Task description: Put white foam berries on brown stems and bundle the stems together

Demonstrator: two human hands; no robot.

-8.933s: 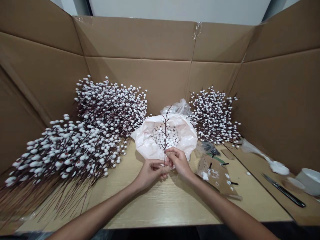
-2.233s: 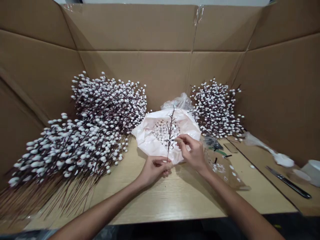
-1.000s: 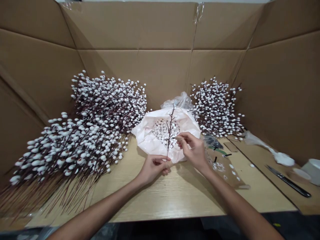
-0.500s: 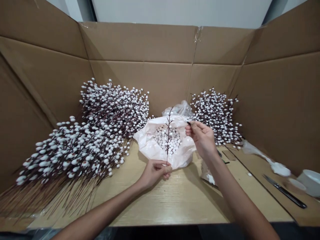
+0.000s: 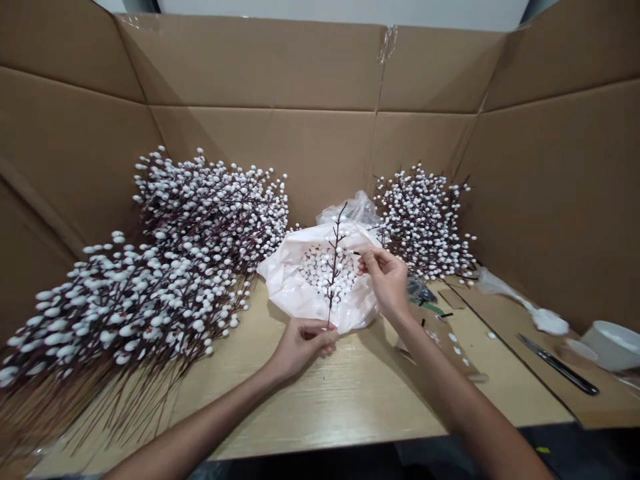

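My left hand is closed, its thumb and fingers pinching the lower stem of a thin dark-brown artificial twig, which stands upright with short bare side shoots. Behind the twig lies an open white plastic bag with many small white berries in it. To the right of the twig, my right hand pinches a small thin dark stick. Its tip points left toward the twig and looks pale. Most of this stick is hidden by my fingers.
Finished-looking berry branches are heaped at left, with another bunch at right. A craft knife, a white tub and a cardboard piece with white smears lie at right. Cardboard walls enclose the table.
My right hand has moved left and slightly down, bringing the small stick nearer the twig. My left hand keeps its pinch on the stem. The view has shifted slightly.
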